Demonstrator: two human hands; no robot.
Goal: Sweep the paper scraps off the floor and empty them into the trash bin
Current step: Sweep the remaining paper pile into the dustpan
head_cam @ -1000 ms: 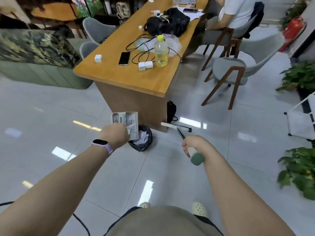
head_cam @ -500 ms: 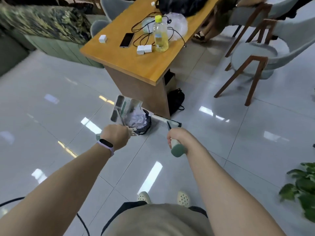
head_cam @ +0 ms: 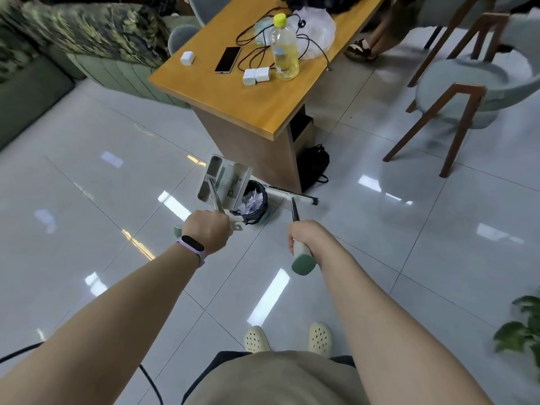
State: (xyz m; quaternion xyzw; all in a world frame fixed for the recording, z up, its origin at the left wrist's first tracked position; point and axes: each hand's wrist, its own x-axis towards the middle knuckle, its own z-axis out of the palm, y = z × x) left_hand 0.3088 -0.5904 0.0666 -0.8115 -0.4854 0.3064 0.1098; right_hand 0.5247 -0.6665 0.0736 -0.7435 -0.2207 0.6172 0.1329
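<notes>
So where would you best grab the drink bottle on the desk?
Wrap the yellow-capped bottle around its upper body, coming in from the desk's near edge. It stands upright; chargers crowd its base on the left, cables run behind.

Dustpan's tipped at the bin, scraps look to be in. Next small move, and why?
Probably lift the dustpan back off the bin and level it. The left hand holds its handle with the pan tilted at the rim, white scraps already lie in the bin, and none show on the pan. The right hand holds the broom clear.
</notes>
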